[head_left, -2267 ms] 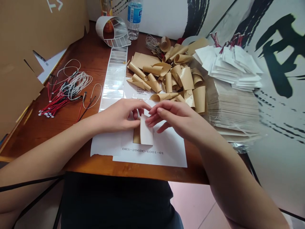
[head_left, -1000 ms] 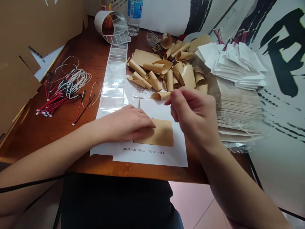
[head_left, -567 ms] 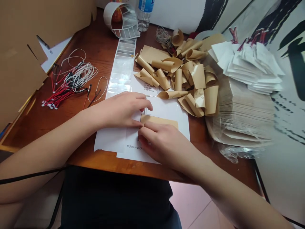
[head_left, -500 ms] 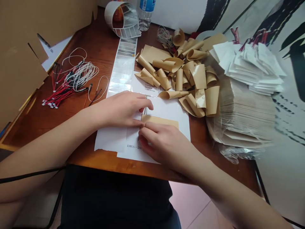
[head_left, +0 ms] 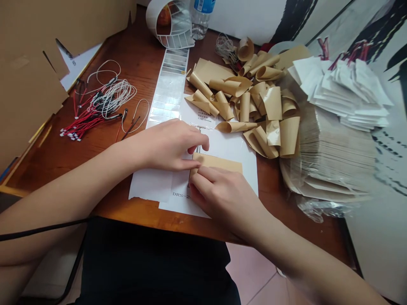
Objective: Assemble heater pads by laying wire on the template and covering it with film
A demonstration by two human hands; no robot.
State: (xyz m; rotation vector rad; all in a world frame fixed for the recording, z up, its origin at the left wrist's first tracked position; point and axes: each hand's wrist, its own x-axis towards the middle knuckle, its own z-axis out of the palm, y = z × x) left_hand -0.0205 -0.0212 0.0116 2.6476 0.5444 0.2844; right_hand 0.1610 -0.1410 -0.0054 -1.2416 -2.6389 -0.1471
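A flat piece of brown kraft paper [head_left: 224, 161] lies on white printed sheets [head_left: 149, 184] near the table's front edge. My right hand [head_left: 227, 192] is closed in a pinch at the paper's near left corner, covering part of it and some of the print below. My left hand [head_left: 170, 144] reaches in from the left. Its thumb rests on the paper's left end beside my right fingertips, with the index finger bent and apart from the thumb. A thin grey strip or wire shows just under that index finger; its kind is unclear.
A silvery label strip [head_left: 165, 91] runs back to its roll [head_left: 170, 25] near a water bottle [head_left: 202, 19]. Curled kraft papers [head_left: 244, 106] lie behind my hands. Red and white wires [head_left: 104, 103] are on the left; bagged paper pieces [head_left: 337, 148] and white packets [head_left: 346, 91] on the right.
The whole view has shifted slightly, so things sit a little further right. My left thumb has come a little further over the kraft paper; my right hand keeps its pinch.
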